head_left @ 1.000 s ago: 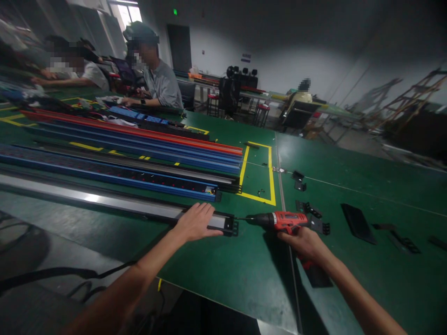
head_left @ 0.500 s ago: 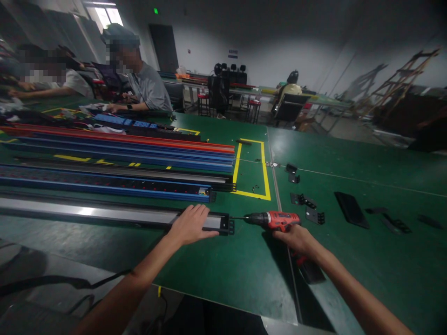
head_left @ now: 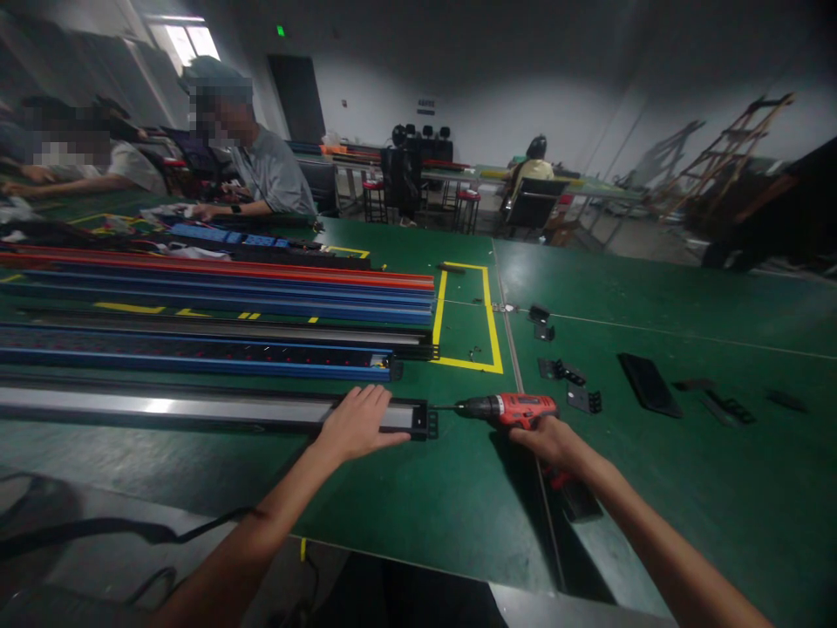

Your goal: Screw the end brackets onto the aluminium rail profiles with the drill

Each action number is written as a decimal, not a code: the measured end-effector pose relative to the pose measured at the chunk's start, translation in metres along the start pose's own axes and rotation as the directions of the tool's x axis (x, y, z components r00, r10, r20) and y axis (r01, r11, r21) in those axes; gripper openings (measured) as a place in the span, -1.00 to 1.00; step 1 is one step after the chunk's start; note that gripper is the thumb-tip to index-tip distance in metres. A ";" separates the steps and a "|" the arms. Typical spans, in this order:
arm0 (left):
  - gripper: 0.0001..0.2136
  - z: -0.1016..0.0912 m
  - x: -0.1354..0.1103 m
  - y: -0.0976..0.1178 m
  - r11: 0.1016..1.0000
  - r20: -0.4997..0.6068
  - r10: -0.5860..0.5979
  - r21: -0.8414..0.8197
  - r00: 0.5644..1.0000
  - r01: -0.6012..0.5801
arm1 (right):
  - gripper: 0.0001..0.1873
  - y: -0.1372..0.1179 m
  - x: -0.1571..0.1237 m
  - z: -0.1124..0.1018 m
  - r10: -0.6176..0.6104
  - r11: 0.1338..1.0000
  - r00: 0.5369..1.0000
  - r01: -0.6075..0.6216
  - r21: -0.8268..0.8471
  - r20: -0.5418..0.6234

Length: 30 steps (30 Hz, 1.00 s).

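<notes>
Across the near part of the table lies a long black profile with a silvery strip inside (head_left: 157, 406). My left hand (head_left: 358, 422) grips it near its right end, fingers over the top and thumb along the near side. A black end bracket (head_left: 432, 425) with holes sits at that end. My right hand (head_left: 553, 443) is wrapped round the handle of a red and black cordless drill (head_left: 523, 408). The drill lies level, its long bit pointing left at the end bracket. Whether the bit tip touches a screw there is too small to tell.
Beyond are a blue profile (head_left: 333, 370) and a stack of orange and blue profiles (head_left: 366, 281). Loose black brackets (head_left: 581, 399) and a dark flat slab (head_left: 649, 384) lie to the right on the green table (head_left: 719, 497). A co-worker (head_left: 271, 170) sits across at the left.
The view has shifted slightly. Both hands, the drill and the profile keep nearly the same positions relative to each other. A dark figure shows more at the far right.
</notes>
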<state>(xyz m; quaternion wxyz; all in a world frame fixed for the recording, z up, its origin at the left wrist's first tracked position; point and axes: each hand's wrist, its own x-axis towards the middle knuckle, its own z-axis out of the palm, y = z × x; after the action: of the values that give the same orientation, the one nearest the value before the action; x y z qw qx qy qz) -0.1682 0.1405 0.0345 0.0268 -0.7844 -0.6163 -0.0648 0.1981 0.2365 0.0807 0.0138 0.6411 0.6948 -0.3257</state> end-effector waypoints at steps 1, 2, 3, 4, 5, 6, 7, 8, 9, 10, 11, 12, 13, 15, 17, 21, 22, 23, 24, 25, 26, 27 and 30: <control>-0.29 -0.001 0.000 0.000 1.000 0.006 0.001 0.001 1.000 -0.001 | -0.66 0.000 0.000 0.000 0.001 1.000 1.000 -0.001 -0.010 -0.005; -0.29 -0.001 0.000 0.000 1.000 0.013 0.002 0.000 1.000 -0.002 | -0.66 -0.001 0.000 -0.001 0.002 1.000 1.000 -0.002 -0.020 -0.009; -0.28 -0.002 0.000 0.000 1.000 0.020 0.003 -0.002 1.000 -0.003 | -0.65 -0.001 -0.001 -0.001 -0.002 1.000 1.000 0.001 -0.028 -0.013; -0.27 -0.002 0.000 0.000 1.000 0.026 0.003 -0.007 1.000 -0.003 | -0.65 -0.001 -0.001 -0.002 -0.006 0.999 1.000 0.006 -0.034 -0.014; -0.27 -0.003 0.000 0.000 1.000 0.030 0.004 -0.013 1.000 -0.003 | -0.65 -0.001 -0.001 -0.002 -0.014 0.999 1.000 0.013 -0.036 -0.012; -0.26 -0.003 0.000 0.000 1.000 0.031 0.004 -0.019 0.999 -0.004 | -0.65 -0.002 -0.001 -0.003 -0.020 0.999 1.000 0.020 -0.035 -0.010; -0.26 -0.003 0.000 0.000 1.000 0.030 0.006 -0.025 1.000 -0.005 | -0.66 -0.002 -0.002 -0.003 -0.022 0.999 1.000 0.021 -0.036 -0.009; -0.26 -0.004 0.000 0.000 1.000 0.029 0.007 -0.029 1.000 -0.006 | -0.66 -0.002 -0.002 -0.003 -0.019 0.999 1.000 0.019 -0.038 -0.010; -0.27 -0.004 0.000 0.000 1.000 0.025 0.007 -0.029 1.000 -0.006 | -0.67 -0.002 -0.002 -0.003 -0.014 0.999 1.000 0.013 -0.038 -0.014; -0.28 -0.004 0.000 0.000 1.000 0.022 0.007 -0.028 1.000 -0.006 | -0.69 -0.002 -0.002 -0.002 -0.009 0.999 1.000 0.009 -0.035 -0.017; -0.28 -0.004 0.000 0.000 1.000 0.016 0.007 -0.029 1.000 -0.007 | -0.70 -0.002 -0.002 -0.002 -0.009 1.000 1.000 0.008 -0.029 -0.019; -0.28 -0.004 0.001 0.000 0.999 0.010 0.008 -0.031 1.000 -0.008 | -0.71 -0.002 -0.002 -0.001 -0.010 1.000 1.000 0.010 -0.022 -0.020; -0.28 -0.004 0.001 0.000 0.999 0.003 0.010 -0.034 1.000 -0.010 | -0.71 -0.001 -0.002 -0.001 -0.013 1.000 1.000 0.013 -0.016 -0.021; -0.26 -0.003 0.001 0.000 0.999 -0.009 0.016 -0.034 1.000 -0.016 | -0.71 0.000 -0.002 0.000 -0.017 1.000 1.000 0.017 -0.012 -0.019; -0.25 -0.003 0.001 -0.001 1.000 -0.009 0.020 -0.023 1.000 -0.020 | -0.70 0.001 0.000 0.000 -0.023 0.999 1.000 0.023 -0.027 -0.019; -0.26 -0.003 0.001 -0.001 1.000 0.015 0.019 -0.009 1.000 -0.019 | -0.67 0.003 0.002 -0.001 -0.038 0.997 0.999 0.038 -0.064 -0.012; -0.26 -0.003 0.001 -0.001 1.000 0.018 0.016 -0.009 1.000 -0.016 | -0.67 0.003 0.002 -0.001 -0.037 0.997 0.999 0.037 -0.064 -0.009; -0.27 -0.003 0.001 0.000 1.000 0.017 0.014 -0.010 1.000 -0.014 | -0.67 0.003 0.002 -0.001 -0.036 0.997 0.999 0.036 -0.062 -0.009; -0.27 -0.003 0.001 0.000 1.000 0.011 0.012 -0.013 1.000 -0.012 | -0.67 0.002 0.001 -0.002 -0.036 0.998 0.999 0.035 -0.059 -0.011; -0.27 -0.003 0.001 0.000 1.000 0.003 0.009 -0.018 1.000 -0.009 | -0.67 0.002 0.000 -0.001 -0.032 0.998 0.999 0.031 -0.057 -0.016; -0.27 -0.002 0.001 0.000 1.000 -0.007 0.007 -0.024 1.000 -0.007 | -0.67 0.001 0.000 -0.001 -0.029 0.998 0.999 0.028 -0.054 -0.021; -0.26 -0.001 0.001 0.000 0.999 -0.015 0.004 -0.032 1.000 -0.004 | -0.67 0.000 -0.001 -0.001 -0.023 0.998 0.999 0.022 -0.051 -0.024; -0.23 0.000 0.001 0.000 0.999 -0.023 -0.003 -0.047 1.000 0.002 | -0.67 0.000 -0.001 0.000 -0.013 0.999 1.000 0.012 -0.039 -0.024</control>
<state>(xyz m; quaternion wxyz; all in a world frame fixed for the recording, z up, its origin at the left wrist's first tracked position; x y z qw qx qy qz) -0.1678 0.1412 0.0343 0.0153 -0.7831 -0.6153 -0.0885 0.1983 0.2354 0.0817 0.0160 0.6404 0.7050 -0.3044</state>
